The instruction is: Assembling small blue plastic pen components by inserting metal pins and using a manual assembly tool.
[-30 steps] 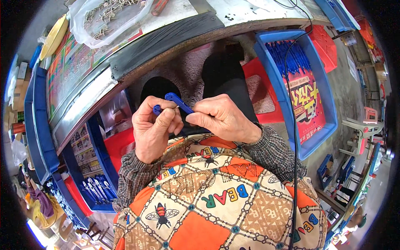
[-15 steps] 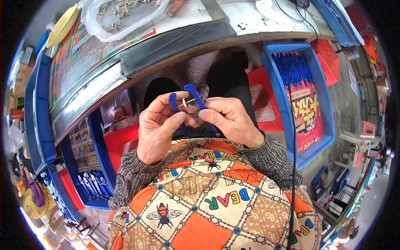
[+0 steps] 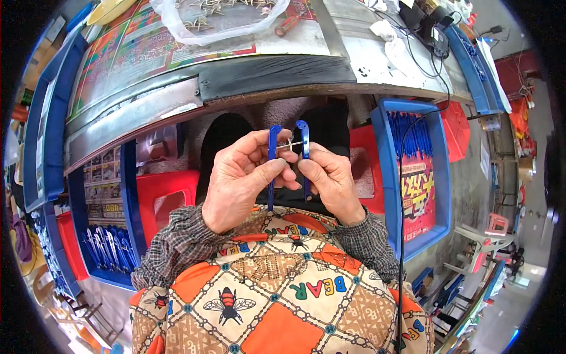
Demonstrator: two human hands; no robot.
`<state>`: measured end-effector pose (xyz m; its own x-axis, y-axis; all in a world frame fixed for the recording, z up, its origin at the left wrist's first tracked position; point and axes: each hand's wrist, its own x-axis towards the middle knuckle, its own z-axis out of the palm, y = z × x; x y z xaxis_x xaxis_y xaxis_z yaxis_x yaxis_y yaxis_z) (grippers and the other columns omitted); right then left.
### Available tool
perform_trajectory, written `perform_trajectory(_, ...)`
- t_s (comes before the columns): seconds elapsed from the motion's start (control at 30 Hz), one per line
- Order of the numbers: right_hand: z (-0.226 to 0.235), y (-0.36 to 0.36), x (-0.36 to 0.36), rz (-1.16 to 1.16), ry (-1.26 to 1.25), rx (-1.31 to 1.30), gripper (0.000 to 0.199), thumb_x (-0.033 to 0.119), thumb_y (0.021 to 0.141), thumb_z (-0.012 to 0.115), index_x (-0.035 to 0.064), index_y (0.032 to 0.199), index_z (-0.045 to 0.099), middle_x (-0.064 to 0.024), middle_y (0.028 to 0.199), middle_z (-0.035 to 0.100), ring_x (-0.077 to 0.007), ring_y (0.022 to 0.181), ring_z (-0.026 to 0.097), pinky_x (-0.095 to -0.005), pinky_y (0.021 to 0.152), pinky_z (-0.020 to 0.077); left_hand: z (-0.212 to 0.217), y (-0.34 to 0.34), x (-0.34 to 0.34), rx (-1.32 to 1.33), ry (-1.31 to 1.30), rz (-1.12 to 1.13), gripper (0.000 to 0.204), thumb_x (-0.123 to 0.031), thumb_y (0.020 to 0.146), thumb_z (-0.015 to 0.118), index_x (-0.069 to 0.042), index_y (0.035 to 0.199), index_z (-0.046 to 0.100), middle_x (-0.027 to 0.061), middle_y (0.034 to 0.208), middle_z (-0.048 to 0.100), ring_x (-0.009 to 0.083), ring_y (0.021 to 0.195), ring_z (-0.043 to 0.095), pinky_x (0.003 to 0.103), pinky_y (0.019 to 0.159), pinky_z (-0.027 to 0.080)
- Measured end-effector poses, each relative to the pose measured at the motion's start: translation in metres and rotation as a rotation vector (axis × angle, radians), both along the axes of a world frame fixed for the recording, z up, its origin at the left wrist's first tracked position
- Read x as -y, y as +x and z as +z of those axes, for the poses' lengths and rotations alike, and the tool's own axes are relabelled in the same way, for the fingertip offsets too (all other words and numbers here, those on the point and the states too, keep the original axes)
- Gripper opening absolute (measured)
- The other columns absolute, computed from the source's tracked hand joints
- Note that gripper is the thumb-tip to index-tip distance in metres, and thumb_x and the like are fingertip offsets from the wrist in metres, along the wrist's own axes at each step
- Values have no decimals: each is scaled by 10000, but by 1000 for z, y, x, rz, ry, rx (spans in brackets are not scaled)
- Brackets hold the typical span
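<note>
Above my lap, my left hand pinches a slim blue plastic handle piece between thumb and fingers. In the fingers of my right hand is a second blue handle piece, with small holes near its rounded upper end. Both pieces stand almost upright, side by side with a narrow gap. A small cross-shaped metal part spans that gap near their upper ends; its right tip reaches the right piece. My left fingers partly hide where it meets the left one.
On the workbench ahead sit a clear plastic tray of small metal parts and a red-handled tool. Blue bins stand at both sides: the left bin holds blue-and-silver pieces, the right bin blue pieces. A black cable hangs down at the right.
The two blue pieces have turned from tilted to nearly upright and parallel. The cross-shaped metal part stays between them. My view has shifted, showing more of the bench.
</note>
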<state>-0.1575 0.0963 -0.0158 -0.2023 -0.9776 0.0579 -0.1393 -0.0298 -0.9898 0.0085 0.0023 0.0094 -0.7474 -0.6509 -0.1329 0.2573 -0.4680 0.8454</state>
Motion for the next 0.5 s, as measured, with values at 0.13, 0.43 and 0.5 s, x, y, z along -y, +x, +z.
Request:
perform_trajectory(0.13, 11, 6, 5, -24, 42, 76, 250, 216, 946, 585, -20, 904, 659, -30, 748, 529, -106, 687, 494, -268, 617, 410, 0, 0, 2, -2, -2, -1, 359, -3, 927, 560, 18, 1281, 505, 110, 1031, 649, 154, 808, 660, 265, 727, 557)
perform_trajectory(0.43, 5, -2, 13, 8, -206, -309, 179, 152, 931, 602, -20, 898, 637, -10, 803, 568, -60, 645, 494, -197, 543, 396, -4, 0, 6, 23, -123, 124, 235, -24, 913, 605, 35, 1140, 620, 71, 998, 646, 93, 837, 620, 226, 710, 517)
perform_trajectory(0.5, 2, -2, 17, -3, -238, -342, 168, 139, 930, 597, -22, 897, 632, -18, 788, 559, -70, 658, 503, -201, 554, 406, -2, 2, 8, 65, -252, 160, 199, -30, 907, 619, 41, 1091, 649, 57, 977, 641, 75, 828, 604, 212, 706, 503)
